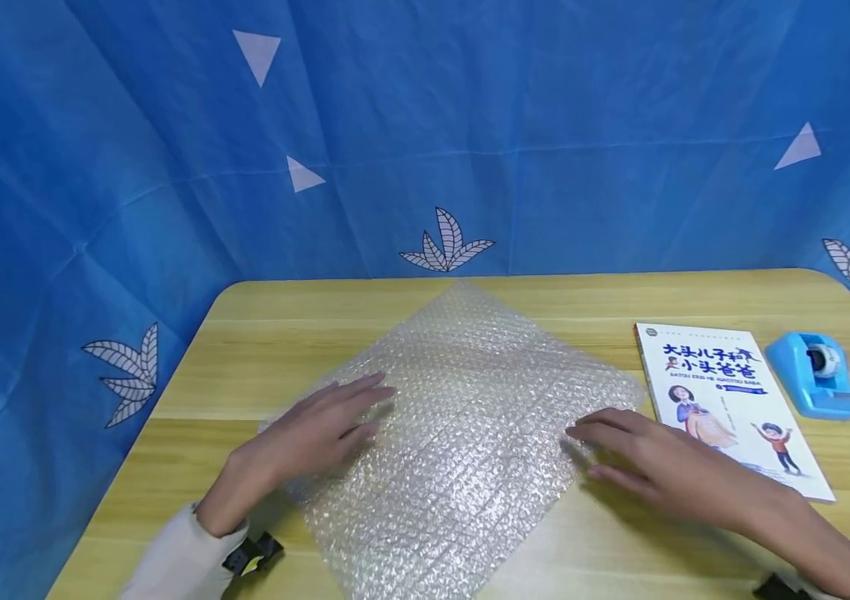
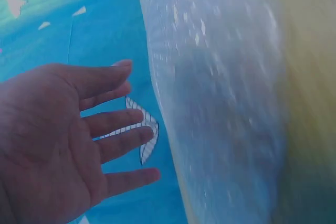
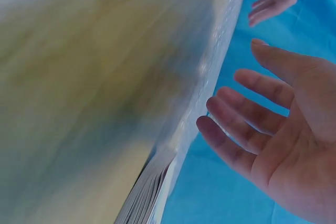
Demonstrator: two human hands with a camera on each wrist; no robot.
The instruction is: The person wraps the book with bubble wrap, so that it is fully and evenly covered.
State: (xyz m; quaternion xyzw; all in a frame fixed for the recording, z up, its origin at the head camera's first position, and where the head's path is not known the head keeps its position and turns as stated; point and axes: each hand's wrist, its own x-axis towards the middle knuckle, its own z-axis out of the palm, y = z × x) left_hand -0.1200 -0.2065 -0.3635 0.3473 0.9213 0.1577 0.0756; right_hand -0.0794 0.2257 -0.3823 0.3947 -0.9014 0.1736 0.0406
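Blue tape dispenser (image 1: 788, 375) on the far right; a roll of tape (image 1: 828, 360) sits in it. Just left of it, a white paperback children's book (image 1: 732, 400) lies cover up, Chinese title in blue, figures printed below. The right wrist view catches its page edges.

Bubble wrap (image 1: 462, 417) lies mid-bench like a diamond: far corner at the far edge, right corner just beside the book, near corner running out of view. You have your left hand (image 1: 323, 429) over its left part, fingers straight and slightly spread, holding nothing. Your right hand (image 1: 642, 458) is at its lower right edge, likewise wide and free of any grip. The wrist views show both palms apart from the sheet.

Bench (image 1: 200, 400): pale yellow wood grain, rounded far corners. Behind and left hangs a creased blue cloth (image 1: 395, 100), printed with pale triangles and leaf sprigs. Your sleeves (image 1: 177, 554) are pale.
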